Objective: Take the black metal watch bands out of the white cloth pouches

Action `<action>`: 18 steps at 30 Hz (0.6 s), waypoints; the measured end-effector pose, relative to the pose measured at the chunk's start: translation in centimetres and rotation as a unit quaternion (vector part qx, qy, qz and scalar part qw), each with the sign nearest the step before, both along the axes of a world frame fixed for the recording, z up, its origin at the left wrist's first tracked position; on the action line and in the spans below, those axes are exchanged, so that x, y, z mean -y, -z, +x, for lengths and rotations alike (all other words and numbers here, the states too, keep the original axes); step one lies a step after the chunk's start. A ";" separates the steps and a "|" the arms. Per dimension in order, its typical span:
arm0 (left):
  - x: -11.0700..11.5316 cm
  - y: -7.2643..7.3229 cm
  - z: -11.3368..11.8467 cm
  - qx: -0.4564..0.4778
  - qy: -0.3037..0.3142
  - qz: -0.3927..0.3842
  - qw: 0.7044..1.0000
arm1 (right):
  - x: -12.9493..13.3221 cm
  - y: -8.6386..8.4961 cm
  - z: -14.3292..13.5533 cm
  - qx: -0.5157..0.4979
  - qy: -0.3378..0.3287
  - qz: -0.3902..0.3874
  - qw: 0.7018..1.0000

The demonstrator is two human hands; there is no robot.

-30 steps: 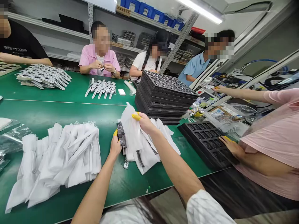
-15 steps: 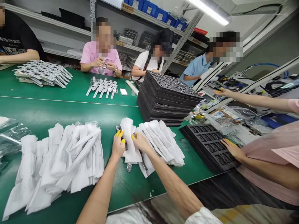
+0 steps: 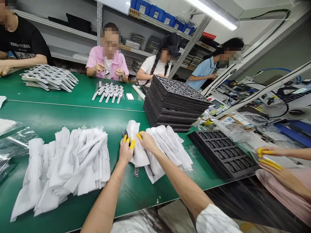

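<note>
Sleeve [image 3: 138,151], white, is positioned at the table [image 3: 119,118] between my two hands. My right hand [image 3: 147,141] is closed in a pinch on its right edge. My left hand [image 3: 126,152] rests curled fingers on its left edge; I cannot tell whether the thumb clamps. One dark strip [image 3: 136,172] projects below. Fanned sleeves [image 3: 167,148] lie just right, a pile [image 3: 73,161] left.

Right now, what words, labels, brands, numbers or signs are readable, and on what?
"OND", "AND": black shirt, partial; rest too blurred.
Blue bins: labels too small to read.
Shelf tags: too blurred.
Black strip: markings too small.
White wrap: none seen.
</note>
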State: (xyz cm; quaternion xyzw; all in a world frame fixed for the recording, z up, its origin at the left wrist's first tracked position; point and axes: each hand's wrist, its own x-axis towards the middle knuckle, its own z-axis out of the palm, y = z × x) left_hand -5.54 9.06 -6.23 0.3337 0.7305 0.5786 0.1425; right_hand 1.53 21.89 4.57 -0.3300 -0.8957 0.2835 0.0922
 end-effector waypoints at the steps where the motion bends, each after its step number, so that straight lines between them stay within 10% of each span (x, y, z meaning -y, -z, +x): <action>1: 0.0 -0.2 0.0 -0.001 0.004 -0.001 1.000 | -0.7 -0.8 -0.1 -0.036 0.005 -0.015 0.999; 14: 0.3 -0.7 0.3 -0.033 0.032 -0.031 0.998 | -9.7 -14.5 -2.2 -0.444 -0.028 -0.144 0.884; 18: 0.6 -2.1 1.0 -0.058 -0.062 -0.060 0.995 | -10.3 -18.5 -1.6 -0.392 -0.117 -0.095 0.907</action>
